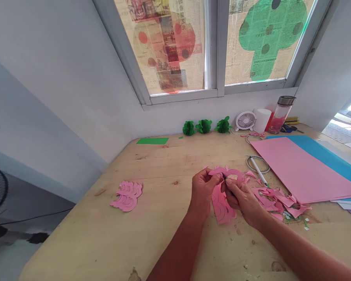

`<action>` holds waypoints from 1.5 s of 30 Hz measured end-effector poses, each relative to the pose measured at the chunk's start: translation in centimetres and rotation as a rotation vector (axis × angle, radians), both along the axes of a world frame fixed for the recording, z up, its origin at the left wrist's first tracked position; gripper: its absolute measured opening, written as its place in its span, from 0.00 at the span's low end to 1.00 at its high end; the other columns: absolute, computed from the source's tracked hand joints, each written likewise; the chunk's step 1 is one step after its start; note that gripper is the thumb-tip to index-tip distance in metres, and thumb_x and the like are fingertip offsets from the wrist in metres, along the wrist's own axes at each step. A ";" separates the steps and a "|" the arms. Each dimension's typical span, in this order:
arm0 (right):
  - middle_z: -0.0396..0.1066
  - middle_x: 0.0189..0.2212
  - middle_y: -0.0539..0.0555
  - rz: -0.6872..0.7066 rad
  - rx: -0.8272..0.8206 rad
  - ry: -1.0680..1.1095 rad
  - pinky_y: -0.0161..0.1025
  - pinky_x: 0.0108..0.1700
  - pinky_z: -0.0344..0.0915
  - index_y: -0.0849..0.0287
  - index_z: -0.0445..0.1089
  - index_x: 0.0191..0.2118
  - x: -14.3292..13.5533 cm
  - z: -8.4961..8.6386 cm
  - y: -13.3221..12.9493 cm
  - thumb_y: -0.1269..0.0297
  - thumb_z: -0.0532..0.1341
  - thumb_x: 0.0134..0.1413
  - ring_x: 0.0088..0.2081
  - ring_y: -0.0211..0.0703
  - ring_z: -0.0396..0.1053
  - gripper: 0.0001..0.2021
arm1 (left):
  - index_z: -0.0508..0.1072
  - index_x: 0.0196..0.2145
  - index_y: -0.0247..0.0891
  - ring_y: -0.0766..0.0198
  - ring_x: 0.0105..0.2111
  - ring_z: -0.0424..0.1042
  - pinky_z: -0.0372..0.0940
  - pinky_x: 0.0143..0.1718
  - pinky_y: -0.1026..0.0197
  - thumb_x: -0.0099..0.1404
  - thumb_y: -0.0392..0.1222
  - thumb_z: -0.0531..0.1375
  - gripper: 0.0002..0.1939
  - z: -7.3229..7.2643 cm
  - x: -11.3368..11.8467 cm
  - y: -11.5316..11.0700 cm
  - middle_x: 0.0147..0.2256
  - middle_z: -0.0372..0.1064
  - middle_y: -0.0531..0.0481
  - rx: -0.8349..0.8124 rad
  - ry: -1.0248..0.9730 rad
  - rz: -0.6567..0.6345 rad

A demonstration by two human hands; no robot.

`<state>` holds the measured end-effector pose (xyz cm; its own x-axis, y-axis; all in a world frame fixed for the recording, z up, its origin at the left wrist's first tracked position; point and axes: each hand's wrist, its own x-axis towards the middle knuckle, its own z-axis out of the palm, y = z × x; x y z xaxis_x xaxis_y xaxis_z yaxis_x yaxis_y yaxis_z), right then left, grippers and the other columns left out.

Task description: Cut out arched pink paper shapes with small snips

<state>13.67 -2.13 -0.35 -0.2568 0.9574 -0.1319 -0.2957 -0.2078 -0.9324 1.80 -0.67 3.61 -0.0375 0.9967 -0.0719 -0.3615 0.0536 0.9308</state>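
Observation:
My left hand [203, 189] is closed, pinching a curved pink paper cutout [235, 173] between thumb and fingers, just above the table. My right hand [241, 197] is wrapped round a slim black tool [224, 178]; its tip meets the paper beside my left thumb. Most of that tool is hidden by my fingers, so its exact kind is unclear. Below both hands lies a pink paper piece marked with curved outlines [222, 208]. To the right, near my right wrist, pink paper scraps [272, 201] are heaped with small green and white bits.
Scalloped pink cutouts [127, 196] lie stacked at left. A green paper strip [152, 141], green paper ornaments [204, 126], a small white fan [245, 121] and a glass bottle [281, 115] line the back. A white pen [259, 171] rests beside large pink sheets [304, 171].

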 end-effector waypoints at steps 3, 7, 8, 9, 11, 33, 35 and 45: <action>0.47 0.12 0.40 0.003 -0.008 0.016 0.32 0.18 0.35 0.59 0.59 0.25 0.0 0.0 0.0 0.49 0.57 0.55 0.15 0.29 0.38 0.19 | 0.69 0.19 0.34 0.70 0.20 0.62 0.60 0.29 0.64 0.47 0.37 0.63 0.06 0.2 0.0 -0.1 0.16 0.64 0.55 0.017 0.009 -0.024; 0.47 0.12 0.40 0.005 -0.013 0.027 0.31 0.17 0.35 0.59 0.59 0.24 0.0 0.1 0.0 0.48 0.58 0.54 0.15 0.28 0.37 0.19 | 0.68 0.18 0.34 0.70 0.19 0.61 0.59 0.28 0.64 0.47 0.36 0.62 0.06 0.3 0.0 -0.1 0.15 0.63 0.55 0.037 0.008 -0.043; 0.47 0.12 0.40 0.004 -0.015 0.026 0.31 0.17 0.34 0.59 0.59 0.24 0.0 0.1 0.0 0.48 0.58 0.54 0.15 0.28 0.37 0.19 | 0.68 0.18 0.34 0.70 0.18 0.61 0.60 0.28 0.64 0.47 0.36 0.62 0.06 0.3 0.0 -0.1 0.15 0.63 0.55 0.039 0.004 -0.042; 0.47 0.12 0.40 0.002 -0.017 0.023 0.31 0.17 0.34 0.59 0.59 0.25 0.0 0.1 0.1 0.48 0.58 0.53 0.15 0.28 0.37 0.19 | 0.68 0.18 0.34 0.70 0.18 0.61 0.60 0.28 0.63 0.47 0.37 0.62 0.06 0.3 0.0 -0.1 0.15 0.63 0.55 0.040 0.001 -0.041; 0.47 0.12 0.40 -0.002 -0.020 0.020 0.31 0.17 0.35 0.59 0.60 0.25 0.0 0.1 0.1 0.47 0.58 0.53 0.15 0.28 0.37 0.19 | 0.68 0.18 0.35 0.70 0.18 0.62 0.61 0.29 0.63 0.47 0.37 0.62 0.06 0.2 0.1 0.0 0.15 0.63 0.55 0.039 0.001 -0.043; 0.47 0.11 0.40 0.014 -0.063 0.070 0.31 0.16 0.35 0.60 0.64 0.26 -0.2 0.2 -0.2 0.46 0.59 0.52 0.14 0.28 0.37 0.19 | 0.71 0.21 0.33 0.70 0.22 0.64 0.65 0.31 0.63 0.45 0.39 0.66 0.07 -0.2 0.0 0.0 0.20 0.68 0.52 0.017 -0.028 0.027; 0.47 0.11 0.40 0.012 -0.058 0.067 0.30 0.16 0.35 0.60 0.64 0.26 -0.2 0.2 -0.1 0.46 0.59 0.52 0.14 0.28 0.37 0.20 | 0.71 0.21 0.34 0.70 0.22 0.64 0.64 0.31 0.63 0.45 0.39 0.66 0.08 -0.4 0.0 0.1 0.20 0.68 0.52 0.018 -0.028 0.033; 0.48 0.11 0.39 0.010 -0.078 0.077 0.29 0.13 0.36 0.60 0.64 0.27 -0.5 -0.1 -0.1 0.45 0.58 0.52 0.12 0.27 0.38 0.20 | 0.71 0.21 0.34 0.71 0.21 0.63 0.61 0.29 0.65 0.46 0.39 0.66 0.07 -0.4 0.1 0.1 0.20 0.67 0.53 0.033 -0.036 0.039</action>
